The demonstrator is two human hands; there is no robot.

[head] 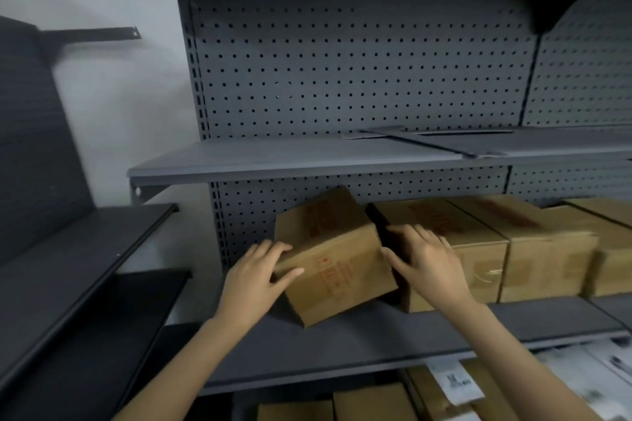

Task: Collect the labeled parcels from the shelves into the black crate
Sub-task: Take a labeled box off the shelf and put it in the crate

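Here, the left hand (260, 275) lies against the left end of a tilted cardboard box (333, 260), fingers spread over its upper left corner and the thumb stretched along its front face, so the hand clasps that end. The box sits askew near the left end of the middle shelf (444, 331), its front corner reaching toward the shelf's front edge and its back corner tipped up toward the pegboard back panel (342, 61). Red printing runs over its top and front face, but it is too blurred to read.

The right hand (427, 260) sits at the box's right end, fingers straight and fanned. Its thumb touches the box's right edge, while the fingertips reach over the dark gap onto the top of the neighbouring box (455, 249). This hand presses rather than pinches.

That neighbouring box begins a row of cardboard boxes (547, 246) standing side by side toward the shelf's right end, some with blurred red print on top.

Above, the upper shelf (307, 157) bears a flat grey sheet (437, 140) toward its right end. Below the middle shelf, at the lower right, are more cartons (372, 402) and parcels with white labels (455, 383); the black marks on them cannot be read.
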